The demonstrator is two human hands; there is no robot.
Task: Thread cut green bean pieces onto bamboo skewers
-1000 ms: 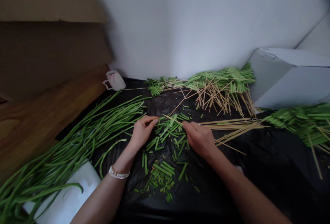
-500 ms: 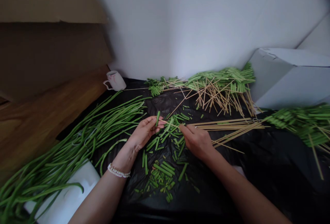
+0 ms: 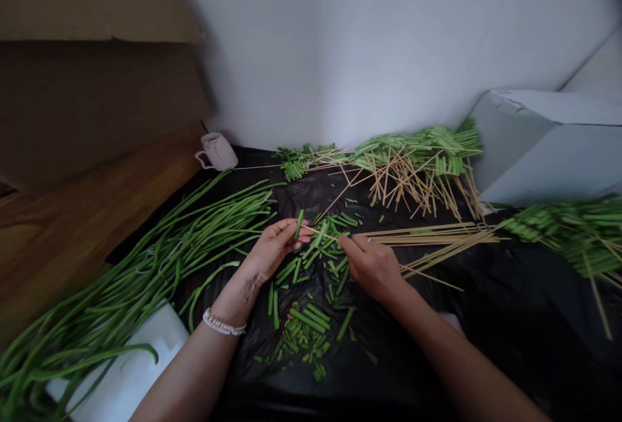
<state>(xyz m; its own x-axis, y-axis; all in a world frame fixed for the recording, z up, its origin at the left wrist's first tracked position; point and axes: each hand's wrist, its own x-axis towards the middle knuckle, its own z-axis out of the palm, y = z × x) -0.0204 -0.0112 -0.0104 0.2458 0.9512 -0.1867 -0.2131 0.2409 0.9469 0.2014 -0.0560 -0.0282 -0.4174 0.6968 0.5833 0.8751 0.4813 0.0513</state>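
Note:
Between the fingers of my left hand [image 3: 278, 240] is a short cut piece of green bean [image 3: 299, 222], held upright. My right hand [image 3: 372, 266] is closed round a thin wooden skewer [image 3: 321, 233], whose far end meets the bean piece; whether it has gone through, I cannot tell. Below and between both hands lie many loose cut bean pieces [image 3: 315, 318] on black plastic sheeting [image 3: 389, 363]. Just right of my right hand is a bundle of bare skewers [image 3: 437, 238].
Long uncut beans [image 3: 194, 234] spread on the left, partly over a white object [image 3: 140, 370]. A mug [image 3: 218, 152] stands behind them. Skewered beans [image 3: 418, 146] lie heaped along the wall, with another heap [image 3: 578, 227] at right by a white box [image 3: 549, 137].
Almost nothing differs. The bean piece and my left fingertips have shifted very slightly to the right; my right hand stays in place on the skewer.

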